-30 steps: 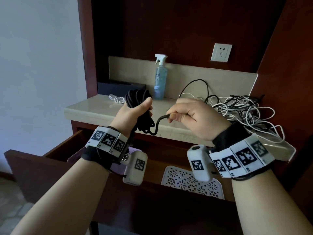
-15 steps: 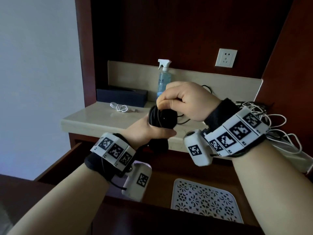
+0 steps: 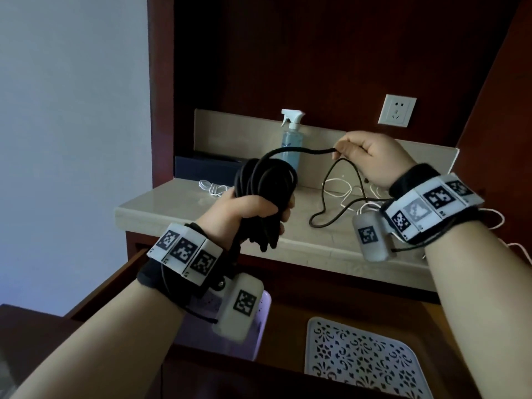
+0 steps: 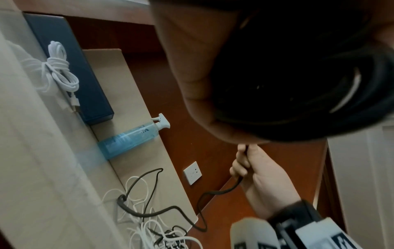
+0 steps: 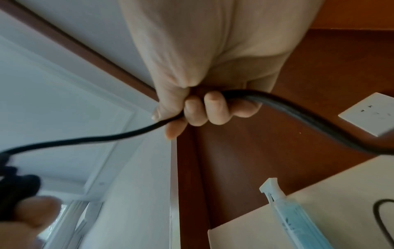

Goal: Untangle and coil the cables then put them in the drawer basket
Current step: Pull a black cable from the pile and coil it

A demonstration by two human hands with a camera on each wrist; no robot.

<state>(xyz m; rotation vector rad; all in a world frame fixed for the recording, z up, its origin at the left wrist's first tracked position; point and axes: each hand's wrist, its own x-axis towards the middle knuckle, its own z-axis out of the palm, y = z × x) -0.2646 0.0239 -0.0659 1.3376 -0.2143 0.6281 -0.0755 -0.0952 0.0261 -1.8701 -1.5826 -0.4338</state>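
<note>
My left hand (image 3: 253,207) grips a thick bundle of black cable loops (image 3: 266,180) above the counter's front edge; the bundle fills the left wrist view (image 4: 298,75). From the bundle a free black strand (image 3: 302,151) arcs right to my right hand (image 3: 365,155), which pinches it between thumb and curled fingers (image 5: 196,109). Past that hand the strand hangs down and trails over the counter (image 3: 325,211) into a tangle of white cables (image 3: 357,197). The white perforated drawer basket (image 3: 362,358) lies in the open drawer below. A small coiled white cable (image 3: 211,187) lies at the counter's left.
A blue spray bottle (image 3: 292,139) and a dark blue box (image 3: 207,168) stand at the back of the beige counter (image 3: 161,208). A wall socket (image 3: 396,110) sits above. A lilac basket (image 3: 259,326) shows under my left wrist in the drawer.
My right hand has swung from over the bundle out to the right and up, drawing a length of black strand with it. My left hand still holds the bundle, slightly lower.
</note>
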